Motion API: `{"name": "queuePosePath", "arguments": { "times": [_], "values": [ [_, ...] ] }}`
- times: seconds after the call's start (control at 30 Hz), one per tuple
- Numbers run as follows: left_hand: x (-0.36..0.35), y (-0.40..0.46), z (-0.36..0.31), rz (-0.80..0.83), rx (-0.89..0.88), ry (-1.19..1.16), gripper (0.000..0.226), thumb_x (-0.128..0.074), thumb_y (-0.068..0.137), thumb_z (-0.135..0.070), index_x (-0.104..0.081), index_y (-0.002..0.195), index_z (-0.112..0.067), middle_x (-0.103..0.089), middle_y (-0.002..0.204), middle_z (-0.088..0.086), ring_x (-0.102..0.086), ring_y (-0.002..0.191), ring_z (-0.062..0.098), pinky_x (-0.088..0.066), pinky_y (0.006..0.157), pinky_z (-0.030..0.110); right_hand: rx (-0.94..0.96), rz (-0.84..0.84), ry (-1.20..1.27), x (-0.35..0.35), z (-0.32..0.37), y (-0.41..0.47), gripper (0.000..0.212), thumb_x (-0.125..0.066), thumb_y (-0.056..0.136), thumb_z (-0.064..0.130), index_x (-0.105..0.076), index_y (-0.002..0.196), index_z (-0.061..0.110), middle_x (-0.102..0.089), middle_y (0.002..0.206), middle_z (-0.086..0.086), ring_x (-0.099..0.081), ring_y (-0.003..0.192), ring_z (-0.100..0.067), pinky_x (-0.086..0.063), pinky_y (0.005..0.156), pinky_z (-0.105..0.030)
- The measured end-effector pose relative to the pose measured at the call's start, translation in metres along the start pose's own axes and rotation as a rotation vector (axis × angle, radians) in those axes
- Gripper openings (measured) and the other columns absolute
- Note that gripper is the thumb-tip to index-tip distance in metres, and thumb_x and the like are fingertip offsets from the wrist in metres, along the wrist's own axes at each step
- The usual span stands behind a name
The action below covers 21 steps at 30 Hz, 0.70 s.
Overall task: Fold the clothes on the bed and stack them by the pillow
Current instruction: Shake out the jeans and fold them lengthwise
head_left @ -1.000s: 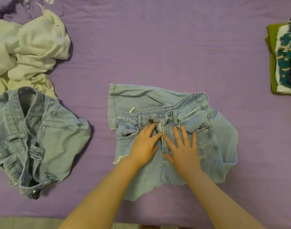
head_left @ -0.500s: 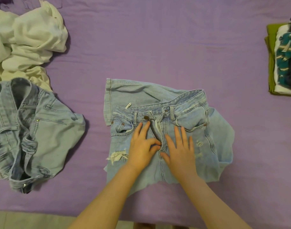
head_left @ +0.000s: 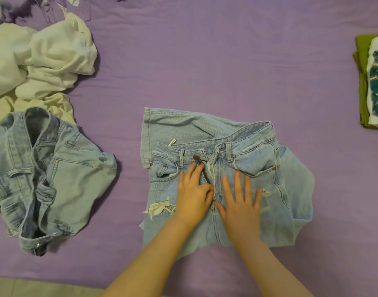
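both hands, left (head_left: 193,197) and right (head_left: 240,205), are lying flat and unclenched, pressing the folded jeans (head_left: 243,159) onto the bed (head_left: 205,67).

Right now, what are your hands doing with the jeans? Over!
Left hand and right hand pressing flat on the folded jeans. Other jeans and white clothes unfolded. Nothing in the way.

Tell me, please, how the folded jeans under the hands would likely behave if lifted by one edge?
The folded jeans look floppy, since the layers lie rumpled; they would probably sag and unfold. Denim seems fairly heavy, so a two-handed lift looks safer. They are unlikely to slide on the purple sheet.
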<state>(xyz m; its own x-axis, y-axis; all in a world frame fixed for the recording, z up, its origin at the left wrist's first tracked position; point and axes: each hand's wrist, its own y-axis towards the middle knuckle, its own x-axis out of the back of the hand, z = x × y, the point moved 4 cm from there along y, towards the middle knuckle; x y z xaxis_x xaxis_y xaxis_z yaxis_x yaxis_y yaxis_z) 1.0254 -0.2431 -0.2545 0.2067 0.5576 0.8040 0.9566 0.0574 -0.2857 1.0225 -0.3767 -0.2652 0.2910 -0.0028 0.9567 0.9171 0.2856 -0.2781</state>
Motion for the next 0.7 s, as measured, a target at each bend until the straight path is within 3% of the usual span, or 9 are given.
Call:
{"name": "queuePosePath", "arguments": {
  "times": [0.1,0.3,0.4,0.53,0.7],
  "values": [
    [-0.002,0.004,0.002,-0.039,-0.008,0.008,0.013,-0.064,0.088,-0.02,-0.074,0.082,-0.013,-0.042,0.146,0.015,-0.029,0.14,0.035,-0.019,0.114,0.057,0.009,0.023,-0.029,-0.01,-0.004,-0.002,0.071,-0.02,0.092,0.054,-0.029,0.147,0.011,-0.021,0.155,-0.016,-0.022,0.142,-0.036,-0.024,0.109,-0.063],
    [-0.001,0.005,0.007,0.004,-0.014,-0.05,0.005,-0.069,0.083,-0.022,-0.073,0.082,-0.018,-0.041,0.146,0.011,-0.027,0.14,0.033,-0.021,0.113,0.054,0.172,-0.018,-0.027,-0.022,0.004,-0.004,0.071,-0.016,0.097,0.052,-0.025,0.146,0.001,-0.023,0.153,-0.019,-0.025,0.142,-0.033,-0.018,0.112,-0.056],
    [0.003,0.007,0.009,0.001,-0.021,-0.107,0.005,-0.073,0.081,-0.02,-0.075,0.081,-0.016,-0.044,0.143,0.012,-0.031,0.137,0.035,-0.026,0.111,0.05,0.107,0.031,0.029,-0.027,0.004,-0.006,0.079,-0.009,0.096,0.058,-0.034,0.143,-0.001,-0.029,0.151,-0.021,-0.03,0.139,-0.033,-0.018,0.112,-0.05],
    [0.003,0.008,0.008,-0.006,-0.01,-0.175,0.005,-0.073,0.081,-0.017,-0.076,0.082,-0.013,-0.043,0.142,0.009,-0.027,0.137,0.031,-0.02,0.112,0.033,0.059,0.081,0.036,-0.035,0.003,-0.004,0.083,-0.017,0.091,0.063,-0.032,0.143,0.001,-0.03,0.151,-0.019,-0.028,0.141,-0.03,-0.017,0.112,-0.052],
    [0.003,0.01,0.005,-0.034,0.012,-0.206,0.008,-0.07,0.084,-0.014,-0.076,0.082,-0.009,-0.046,0.137,0.008,-0.032,0.133,0.029,-0.028,0.109,0.04,0.038,0.105,0.03,-0.039,0.003,-0.003,0.084,-0.016,0.09,0.065,-0.029,0.146,0.003,-0.028,0.153,-0.017,-0.025,0.142,-0.028,-0.02,0.111,-0.054]
  ]
}}
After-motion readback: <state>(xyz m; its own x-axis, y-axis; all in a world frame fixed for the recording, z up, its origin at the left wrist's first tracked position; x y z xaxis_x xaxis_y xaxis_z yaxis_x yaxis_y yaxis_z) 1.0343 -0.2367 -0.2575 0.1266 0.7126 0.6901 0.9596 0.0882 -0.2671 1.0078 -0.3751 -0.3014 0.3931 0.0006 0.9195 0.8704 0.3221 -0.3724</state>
